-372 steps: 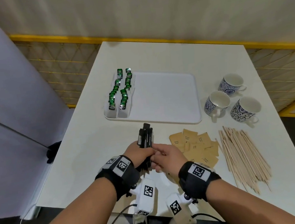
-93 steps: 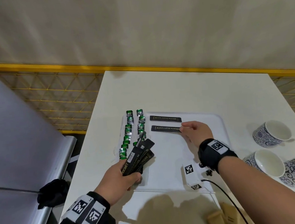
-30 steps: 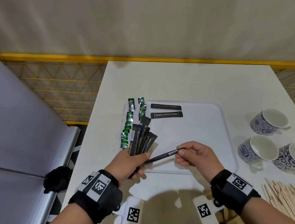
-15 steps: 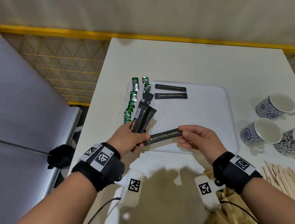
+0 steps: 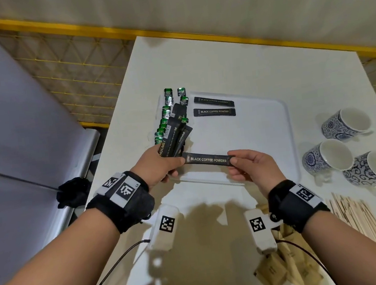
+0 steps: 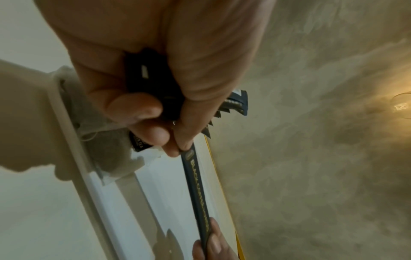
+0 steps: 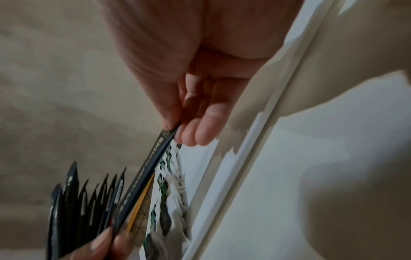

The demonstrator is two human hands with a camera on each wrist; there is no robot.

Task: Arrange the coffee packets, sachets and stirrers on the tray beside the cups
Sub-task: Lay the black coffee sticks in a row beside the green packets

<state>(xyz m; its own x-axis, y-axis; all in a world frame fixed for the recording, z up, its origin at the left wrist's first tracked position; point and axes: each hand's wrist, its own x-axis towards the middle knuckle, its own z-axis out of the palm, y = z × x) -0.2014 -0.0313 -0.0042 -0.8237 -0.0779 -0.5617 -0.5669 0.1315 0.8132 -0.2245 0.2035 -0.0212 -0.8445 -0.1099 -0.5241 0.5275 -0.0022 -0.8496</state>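
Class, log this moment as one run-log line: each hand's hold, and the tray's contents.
left hand: grips coffee stick bundle, pinches single stick | right hand: pinches its other end | tray: two coffee sticks, green tea sachets

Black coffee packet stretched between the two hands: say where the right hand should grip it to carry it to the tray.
Pinch the black coffee packet at its right end, coming from the right. It is a flat strip held level; the left hand covers its left end, and the right hand already pinches there.

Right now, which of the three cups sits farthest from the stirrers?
The blue-patterned cup at the back, nearest the table's far edge; the other two cups lie closer to the wooden stirrers.
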